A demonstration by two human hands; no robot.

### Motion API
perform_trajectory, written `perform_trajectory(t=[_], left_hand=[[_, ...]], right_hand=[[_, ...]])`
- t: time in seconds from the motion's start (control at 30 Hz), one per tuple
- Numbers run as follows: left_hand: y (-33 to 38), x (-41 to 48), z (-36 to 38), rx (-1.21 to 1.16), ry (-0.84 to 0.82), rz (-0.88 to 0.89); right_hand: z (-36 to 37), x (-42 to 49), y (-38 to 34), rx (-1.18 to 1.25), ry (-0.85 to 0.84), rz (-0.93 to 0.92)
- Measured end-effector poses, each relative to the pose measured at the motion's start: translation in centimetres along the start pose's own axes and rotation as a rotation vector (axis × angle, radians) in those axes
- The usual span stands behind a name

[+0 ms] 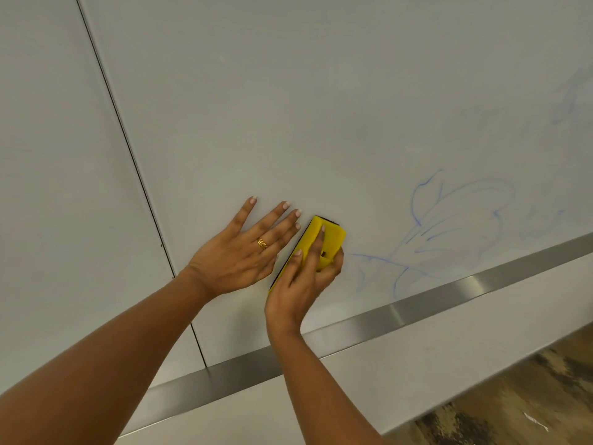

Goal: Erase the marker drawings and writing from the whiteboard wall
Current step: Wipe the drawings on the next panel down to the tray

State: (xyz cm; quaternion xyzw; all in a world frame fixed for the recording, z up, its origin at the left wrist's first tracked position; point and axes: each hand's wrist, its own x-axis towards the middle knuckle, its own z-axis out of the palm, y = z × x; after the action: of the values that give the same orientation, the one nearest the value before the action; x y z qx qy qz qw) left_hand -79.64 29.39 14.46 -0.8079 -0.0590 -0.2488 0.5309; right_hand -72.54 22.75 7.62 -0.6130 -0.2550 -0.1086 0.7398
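Observation:
My right hand (pixel 301 284) grips a yellow eraser (pixel 332 236) with a dark underside and holds it against the whiteboard wall (pixel 288 107). My left hand (pixel 244 252) lies flat on the board just left of the eraser, fingers spread, a gold ring on one finger. To the right of the eraser a blue marker drawing (pixel 449 229) of leaf-like loops covers the lower board. Fainter blue smudges (pixel 574 101) show at the upper right edge.
A metal ledge (pixel 417 303) runs along the bottom of the board, with a white wall strip below it. A dark vertical seam (pixel 128 149) splits the board panels on the left. Mottled brown flooring (pixel 513 406) shows at the lower right.

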Motion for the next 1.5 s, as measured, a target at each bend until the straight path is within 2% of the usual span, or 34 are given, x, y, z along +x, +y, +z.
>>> perform_trajectory(t=[0.13, 0.3, 0.47, 0.7, 0.93, 1.07, 1.3, 1.5], left_hand=[[0.0, 0.2, -0.2, -0.006, 0.001, -0.013], [0.9, 0.8, -0.3, -0.028, -0.009, 0.002], [1.8, 2.3, 0.2, -0.06, -0.011, 0.068], [2.0, 2.7, 1.0, -0.033, -0.033, 0.1], [2.2, 2.6, 1.0, -0.023, -0.027, 0.098], [2.3, 2.6, 1.1, -0.006, -0.022, 0.096], [2.3, 2.7, 0.9, -0.002, -0.023, 0.095], [2.4, 2.7, 0.9, -0.004, -0.009, 0.093]], right_hand=[[-0.3, 0.4, 1.0, -0.029, -0.015, -0.029], [-1.0, 1.6, 2.1, 0.017, 0.045, 0.068], [-2.2, 3.1, 5.5, -0.001, 0.169, 0.411], [-4.9, 3.8, 8.7, 0.001, 0.193, 0.834], [-4.5, 5.0, 7.5, 0.064, 0.26, 1.032], [-3.6, 5.5, 5.0, 0.102, 0.267, 0.954], [-2.6, 6.4, 1.3, 0.103, 0.162, 0.574], [-3.1, 6.3, 2.6, 0.096, 0.128, 0.403]])
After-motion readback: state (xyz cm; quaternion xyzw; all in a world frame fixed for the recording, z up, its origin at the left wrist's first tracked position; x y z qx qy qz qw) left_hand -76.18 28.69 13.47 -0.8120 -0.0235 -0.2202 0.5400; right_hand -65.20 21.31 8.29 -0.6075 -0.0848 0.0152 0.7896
